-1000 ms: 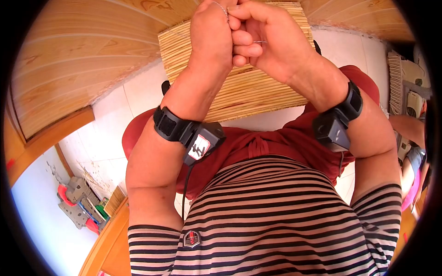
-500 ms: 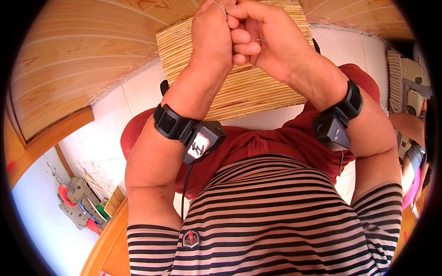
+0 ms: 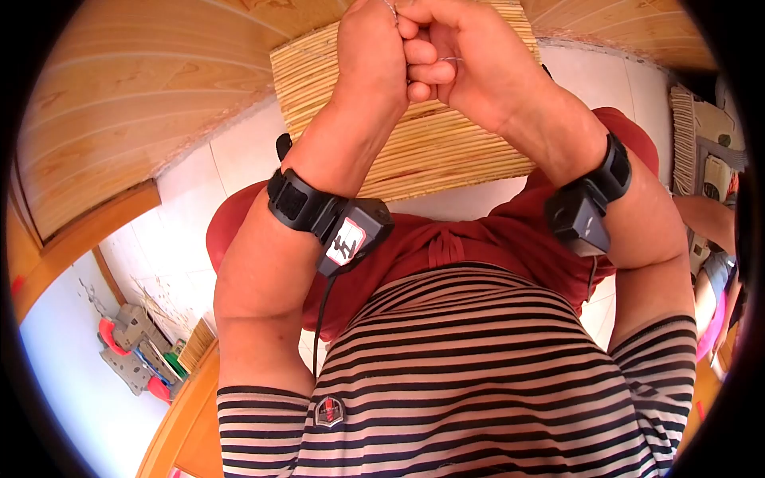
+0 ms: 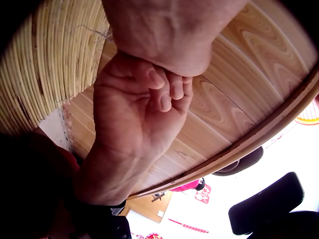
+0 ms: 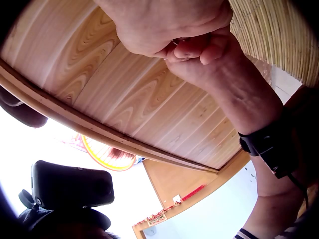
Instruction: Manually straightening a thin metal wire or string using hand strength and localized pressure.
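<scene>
In the head view both hands meet at the top, above a mat of thin straw-coloured sticks (image 3: 446, 151). My left hand (image 3: 370, 60) has its fingers curled against my right hand (image 3: 498, 68). A thin twisted string (image 3: 390, 9) runs over the left hand between the fingers, and a short piece shows by the right palm. Both hands pinch the string, though their fingertips are partly hidden. The left wrist view shows the right hand (image 4: 139, 109) with curled fingers, and loose string ends (image 4: 94, 31) beside the mat.
A wood-grained panel (image 3: 159, 88) stands beyond the mat, with pale floor tiles (image 3: 191, 191) around it. Red-clad knees flank the mat. Grey and red items (image 3: 131, 350) lie at the lower left. Another person's arm (image 3: 705, 219) shows at the right edge.
Both hands have shifted slightly upward and to the right in the head view, staying together. Their grip looks the same.
</scene>
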Available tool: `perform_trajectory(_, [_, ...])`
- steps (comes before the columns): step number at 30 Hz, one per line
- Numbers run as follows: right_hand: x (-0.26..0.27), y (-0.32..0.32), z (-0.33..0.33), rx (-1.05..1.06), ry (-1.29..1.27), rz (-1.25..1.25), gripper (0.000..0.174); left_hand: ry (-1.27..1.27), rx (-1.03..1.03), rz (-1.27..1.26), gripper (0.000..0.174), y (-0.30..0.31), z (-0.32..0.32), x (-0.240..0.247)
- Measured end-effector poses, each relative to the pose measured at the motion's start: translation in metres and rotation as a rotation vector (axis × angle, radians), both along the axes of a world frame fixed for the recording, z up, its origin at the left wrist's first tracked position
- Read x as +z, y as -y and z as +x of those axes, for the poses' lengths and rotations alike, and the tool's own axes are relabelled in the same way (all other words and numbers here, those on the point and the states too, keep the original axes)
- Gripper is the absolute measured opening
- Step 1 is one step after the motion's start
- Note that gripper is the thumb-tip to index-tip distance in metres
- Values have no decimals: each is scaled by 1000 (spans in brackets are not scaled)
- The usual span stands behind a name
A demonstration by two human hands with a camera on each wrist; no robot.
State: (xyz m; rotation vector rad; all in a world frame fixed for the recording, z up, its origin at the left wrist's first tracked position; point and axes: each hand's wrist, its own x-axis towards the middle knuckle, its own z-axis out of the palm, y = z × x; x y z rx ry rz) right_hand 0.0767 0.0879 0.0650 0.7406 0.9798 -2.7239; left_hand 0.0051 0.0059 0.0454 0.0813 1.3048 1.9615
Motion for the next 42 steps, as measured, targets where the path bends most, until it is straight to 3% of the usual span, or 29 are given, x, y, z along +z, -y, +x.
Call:
perform_trajectory(9, [-7, 0, 2, -2, -11, 8, 16, 78, -63, -44, 27, 3, -1, -4])
perform_trajectory(19, [-17, 1, 5, -80, 42, 118, 21, 143, -48, 1, 25, -10, -2, -45])
perform_trajectory(42, [-5, -1, 4, 27, -37, 145, 21, 154, 32, 0, 26, -3, 9, -13])
